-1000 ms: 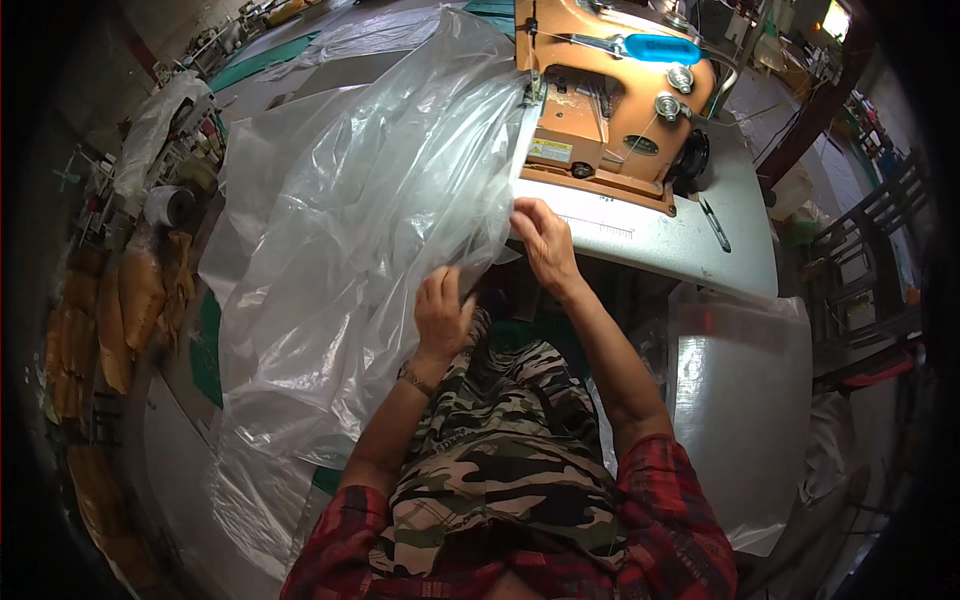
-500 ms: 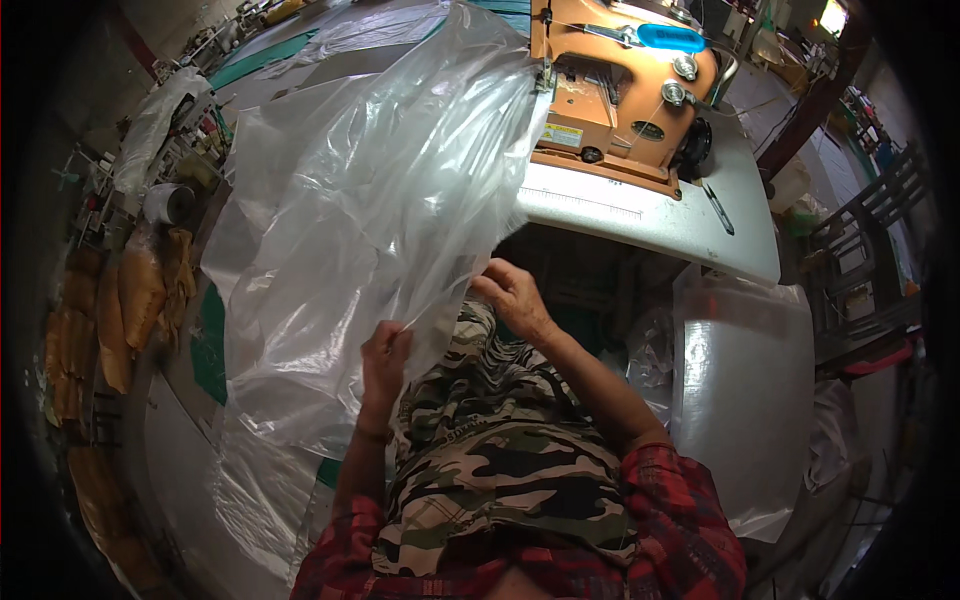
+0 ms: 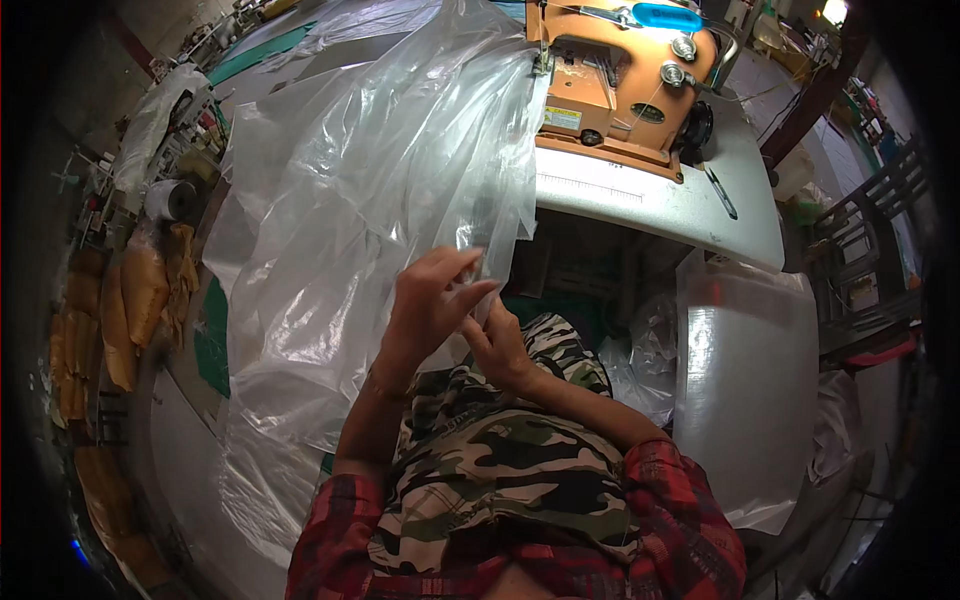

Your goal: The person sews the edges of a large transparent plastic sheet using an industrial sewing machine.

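A large, crumpled sheet of clear plastic [image 3: 330,200] hangs from the sewing machine [image 3: 620,100] down over my left side and toward my lap. My left hand [image 3: 428,305] is in front of the sheet's near right edge, thumb and fingers apart with a gap between them. Just below and to its right, my right hand [image 3: 503,348] is closed on the plastic's edge, its fingertips partly hidden behind the left hand. The machine is orange, and the sheet's upper right edge lies at its needle end.
The white machine table [image 3: 690,220] carries dark thread snips [image 3: 720,192]. A stack of clear plastic sheets [image 3: 745,400] stands at my right, near a dark chair-like frame [image 3: 870,250]. Brown wrapped bundles [image 3: 145,290] and a white roll [image 3: 172,200] are at far left.
My left hand has risen and moved right, its fingers parting from the plastic. My right hand has come lower, close to the left one. The sheet's near right edge has shifted right.
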